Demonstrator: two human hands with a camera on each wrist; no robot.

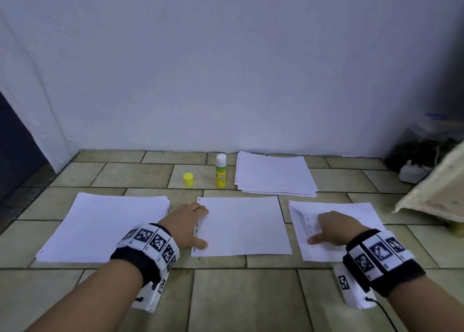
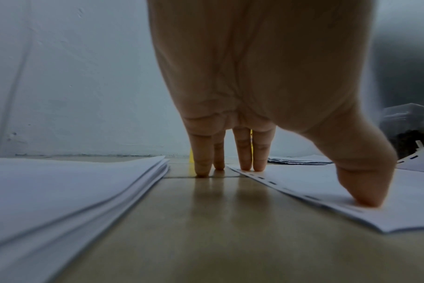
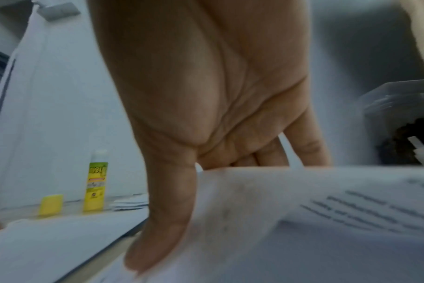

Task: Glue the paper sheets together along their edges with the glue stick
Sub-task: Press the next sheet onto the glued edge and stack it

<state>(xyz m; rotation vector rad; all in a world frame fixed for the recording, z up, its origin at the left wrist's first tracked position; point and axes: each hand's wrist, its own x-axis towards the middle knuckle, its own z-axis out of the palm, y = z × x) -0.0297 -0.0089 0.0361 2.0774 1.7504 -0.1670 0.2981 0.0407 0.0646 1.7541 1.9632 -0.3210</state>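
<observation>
Paper sheet (image 1: 241, 225) flat mid-floor under my left hand (image 1: 187, 222), straight fingers (image 2: 245, 153) and thumb pressing its punched edge. My right hand (image 1: 332, 227) pinches the top sheet (image 1: 305, 227) of the stack beside it. Glue stick (image 1: 221, 171) stands uncapped behind; pressing and joining look left, I judge.

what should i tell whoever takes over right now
Left hand: fingers straight, thumb pressing the middle sheet at its punched edge.
Right hand: lifting the top page of the right stack, thumb under its edge.
Glue stick stands uncapped at the back, cap beside it; left stack and back stack untouched.
Done: cap off, one sheet laid out.
Left: glue, join edges.
</observation>
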